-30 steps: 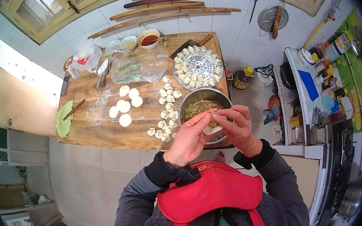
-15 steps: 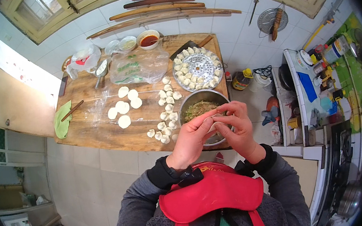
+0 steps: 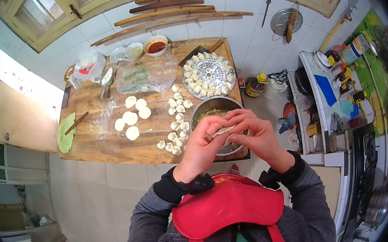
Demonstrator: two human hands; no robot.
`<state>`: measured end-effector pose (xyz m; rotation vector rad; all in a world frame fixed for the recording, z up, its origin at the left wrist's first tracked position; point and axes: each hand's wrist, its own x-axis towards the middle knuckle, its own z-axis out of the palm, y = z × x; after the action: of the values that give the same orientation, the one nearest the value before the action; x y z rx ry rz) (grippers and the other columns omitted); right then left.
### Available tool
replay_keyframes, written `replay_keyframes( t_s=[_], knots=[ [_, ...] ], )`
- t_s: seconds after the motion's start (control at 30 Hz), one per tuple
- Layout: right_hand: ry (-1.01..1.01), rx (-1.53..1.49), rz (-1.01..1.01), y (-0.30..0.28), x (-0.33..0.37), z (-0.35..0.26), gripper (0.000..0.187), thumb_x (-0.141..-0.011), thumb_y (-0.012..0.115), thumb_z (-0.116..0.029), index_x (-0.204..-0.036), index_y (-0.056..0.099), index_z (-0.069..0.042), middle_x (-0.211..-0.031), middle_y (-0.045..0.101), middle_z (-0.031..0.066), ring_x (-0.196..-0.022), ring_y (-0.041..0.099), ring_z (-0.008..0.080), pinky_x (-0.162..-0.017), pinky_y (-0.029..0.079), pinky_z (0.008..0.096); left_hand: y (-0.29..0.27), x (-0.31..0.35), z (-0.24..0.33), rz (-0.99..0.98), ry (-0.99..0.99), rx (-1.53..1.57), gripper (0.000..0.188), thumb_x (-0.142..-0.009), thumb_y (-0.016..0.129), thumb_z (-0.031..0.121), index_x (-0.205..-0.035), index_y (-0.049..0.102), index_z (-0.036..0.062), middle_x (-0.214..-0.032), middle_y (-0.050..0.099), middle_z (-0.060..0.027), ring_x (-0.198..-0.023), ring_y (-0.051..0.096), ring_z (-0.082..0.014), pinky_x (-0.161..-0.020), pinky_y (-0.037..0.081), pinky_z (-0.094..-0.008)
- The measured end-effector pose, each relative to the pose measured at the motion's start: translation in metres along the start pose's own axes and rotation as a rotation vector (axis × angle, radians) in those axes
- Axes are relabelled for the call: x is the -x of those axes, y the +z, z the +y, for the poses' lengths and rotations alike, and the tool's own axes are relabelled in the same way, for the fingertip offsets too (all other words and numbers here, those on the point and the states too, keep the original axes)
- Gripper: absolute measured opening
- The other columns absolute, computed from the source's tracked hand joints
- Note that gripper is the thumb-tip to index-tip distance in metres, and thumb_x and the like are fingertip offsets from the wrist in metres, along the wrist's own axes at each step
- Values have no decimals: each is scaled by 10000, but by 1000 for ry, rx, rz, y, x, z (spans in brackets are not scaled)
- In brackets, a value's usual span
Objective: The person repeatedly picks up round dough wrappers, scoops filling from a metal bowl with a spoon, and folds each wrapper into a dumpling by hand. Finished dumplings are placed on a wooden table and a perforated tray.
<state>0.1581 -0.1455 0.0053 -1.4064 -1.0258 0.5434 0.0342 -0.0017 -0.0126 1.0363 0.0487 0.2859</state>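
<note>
pinching dumpling wrapper (image 3: 224, 130) between left hand (image 3: 202, 145) and right hand (image 3: 254, 135), both grasping it, directly over filling bowl (image 3: 202, 109).

Hands: left hand (image 3: 200, 145) and right hand (image 3: 256, 135) pinch one dumpling (image 3: 224, 130) together above the metal bowl (image 3: 211, 108).
Table (image 3: 106, 147): round wrappers (image 3: 131, 117) in the middle, steamer tray (image 3: 209, 74) at the far right corner.

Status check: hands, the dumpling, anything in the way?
Both hands, left hand and right hand, pinch one dumpling. Held above filling bowl. Nothing in the way.
</note>
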Motion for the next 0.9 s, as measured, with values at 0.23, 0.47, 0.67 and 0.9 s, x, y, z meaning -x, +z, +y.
replay_keyframes(
  t_s=[0.23, 0.47, 0.67, 0.9],
  knots=[
    [43, -164, 97, 14, 3, -14, 158, -782, 747, 73, -910, 706, -9, -1105, 669, 113, -1189, 560, 261, -1007, 446, 386, -1, 1, 6, 23, 36, -105, 121, -991, 556, -2, -1095, 521, 49, -1256, 602, -110, -995, 587, -78, -774, 484, -195],
    [15, -298, 201, 21, 5, -16, 159, -826, 725, 47, -979, 718, 2, -1126, 655, 110, -1131, 592, 212, -973, 472, 335, 1, 8, 7, 25, 339, -181, 373, -891, 675, -34, -1244, 570, 29, -1316, 583, -170, -1239, 557, -226, -994, 476, -328],
    [57, -436, 197, 30, 6, -26, 152, -859, 700, 40, -1009, 707, 17, -1168, 630, 107, -1097, 597, 181, -936, 490, 307, 0, 16, 14, 53, 462, -523, 450, -767, 695, -167, -1169, 662, 32, -1402, 525, -171, -1247, 556, -237, -951, 490, -321],
    [-52, -215, 235, 35, 6, -28, 162, -841, 731, 13, -1003, 714, 7, -1129, 644, 104, -1078, 596, 199, -929, 476, 313, 5, 23, 24, 143, 393, -585, 325, -822, 700, -83, -1133, 702, 11, -1280, 631, -162, -1153, 616, -214, -831, 529, -261]
  ],
)
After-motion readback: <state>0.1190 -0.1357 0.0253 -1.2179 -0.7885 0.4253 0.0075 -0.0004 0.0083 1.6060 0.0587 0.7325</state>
